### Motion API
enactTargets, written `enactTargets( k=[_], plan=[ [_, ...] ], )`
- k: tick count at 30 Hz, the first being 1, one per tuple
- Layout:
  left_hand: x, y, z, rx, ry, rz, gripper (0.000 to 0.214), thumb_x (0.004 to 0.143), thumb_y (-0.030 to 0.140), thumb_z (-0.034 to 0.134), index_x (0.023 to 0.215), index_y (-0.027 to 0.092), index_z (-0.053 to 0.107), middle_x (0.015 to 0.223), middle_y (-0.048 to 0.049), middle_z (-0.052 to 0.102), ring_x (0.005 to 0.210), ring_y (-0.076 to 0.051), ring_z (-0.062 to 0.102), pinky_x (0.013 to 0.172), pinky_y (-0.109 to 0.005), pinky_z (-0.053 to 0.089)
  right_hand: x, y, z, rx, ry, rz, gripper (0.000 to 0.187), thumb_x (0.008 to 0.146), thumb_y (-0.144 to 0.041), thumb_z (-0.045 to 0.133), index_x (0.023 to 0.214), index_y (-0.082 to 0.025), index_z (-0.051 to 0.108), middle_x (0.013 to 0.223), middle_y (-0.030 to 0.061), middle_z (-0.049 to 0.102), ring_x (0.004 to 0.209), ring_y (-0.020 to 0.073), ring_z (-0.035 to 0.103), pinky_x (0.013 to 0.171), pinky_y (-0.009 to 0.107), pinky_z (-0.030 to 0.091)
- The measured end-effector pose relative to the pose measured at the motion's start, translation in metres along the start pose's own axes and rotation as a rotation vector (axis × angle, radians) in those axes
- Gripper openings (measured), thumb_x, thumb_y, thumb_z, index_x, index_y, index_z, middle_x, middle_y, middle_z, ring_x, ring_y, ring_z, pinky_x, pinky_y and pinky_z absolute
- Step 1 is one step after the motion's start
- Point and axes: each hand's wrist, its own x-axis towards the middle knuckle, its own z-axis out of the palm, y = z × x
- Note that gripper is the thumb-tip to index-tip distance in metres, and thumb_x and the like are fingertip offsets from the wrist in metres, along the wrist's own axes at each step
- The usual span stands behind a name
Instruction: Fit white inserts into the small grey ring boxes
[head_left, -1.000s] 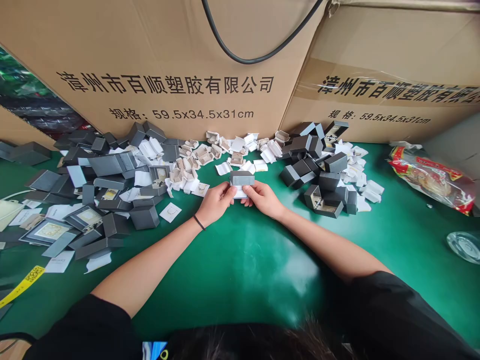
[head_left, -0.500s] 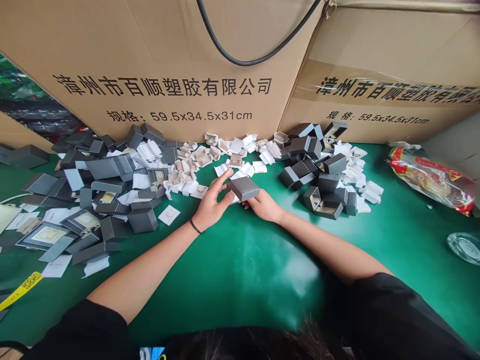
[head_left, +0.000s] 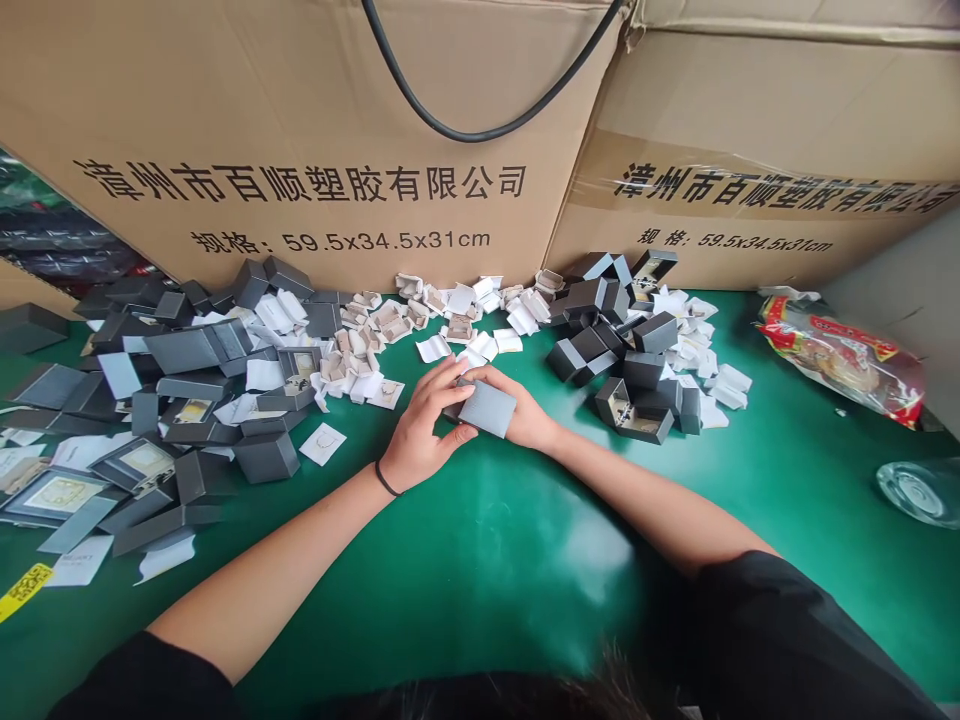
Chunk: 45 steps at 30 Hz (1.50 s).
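Observation:
A small dark grey jewelry box (head_left: 489,408) is held above the green table between both hands, its flat grey face turned up and toward me. My right hand (head_left: 529,415) grips it from the far right side, fingers curled around it. My left hand (head_left: 424,424) is closed over its left side, fingers across the top and thumb at the near edge. The hands partly cover the box, so its inside cannot be seen. Small cardboard and white paper inserts (head_left: 352,362) lie just beyond my hands. A white card with a chain-like piece (head_left: 323,443) lies to the left.
Many grey boxes (head_left: 266,457), some open with jewelry, are heaped on the left. A smaller heap of boxes (head_left: 643,370) sits at right. Large cartons (head_left: 315,120) stand behind, a black cable (head_left: 480,135) hanging before them. A red food package (head_left: 844,355) and a glass (head_left: 919,492) are far right.
My left hand has closed onto the box; its fingers were spread beside it before. The box has tipped so its flat face turns more toward me. The view has shifted slightly.

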Motion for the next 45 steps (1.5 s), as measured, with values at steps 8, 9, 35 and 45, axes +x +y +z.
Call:
enactTargets(
  k=[8,9,35,45],
  plan=[
    [-0.003,0.002,-0.001,0.175,0.013,0.040,0.052,0.079,0.023,0.065,0.127,0.028,0.045,0.124,-0.0111,0.053,0.119,-0.026,0.051,0.095,-0.044,0.049,0.003,0.001,0.000,0.039,0.130,0.041,0.028,0.072,-0.045,0.067,0.076,-0.020,0.056,0.085,0.0021,0.054,0.080,0.0146,0.053,0.076,0.030,0.045],
    [-0.003,0.003,-0.001,0.201,0.008,0.065,0.052,0.079,0.022,0.065,0.127,0.029,0.047,0.123,-0.0102,0.054,0.118,-0.025,0.051,0.094,-0.044,0.050,0.004,0.000,-0.003,0.037,0.107,0.017,0.028,0.072,-0.046,0.068,0.075,-0.019,0.060,0.083,0.0020,0.053,0.079,0.0144,0.052,0.075,0.030,0.045],
    [-0.010,-0.002,-0.001,0.212,0.060,-0.139,0.050,0.084,0.032,0.058,0.132,0.033,0.047,0.113,-0.0086,0.050,0.104,-0.020,0.055,0.081,-0.033,0.055,-0.001,-0.001,0.006,0.183,-0.004,0.114,0.049,0.074,-0.036,0.066,0.117,-0.023,0.046,0.107,0.0054,0.055,0.084,0.0153,0.055,0.069,0.028,0.049],
    [0.003,-0.001,0.001,0.347,0.176,0.078,0.049,0.091,0.050,0.032,0.136,0.033,0.043,0.107,-0.0089,0.046,0.093,-0.017,0.053,0.072,-0.029,0.051,-0.001,-0.015,0.009,-0.016,0.059,-0.085,0.035,0.080,-0.051,0.059,0.090,-0.017,0.057,0.084,0.0023,0.057,0.075,0.0143,0.051,0.069,0.028,0.045]
  ],
)
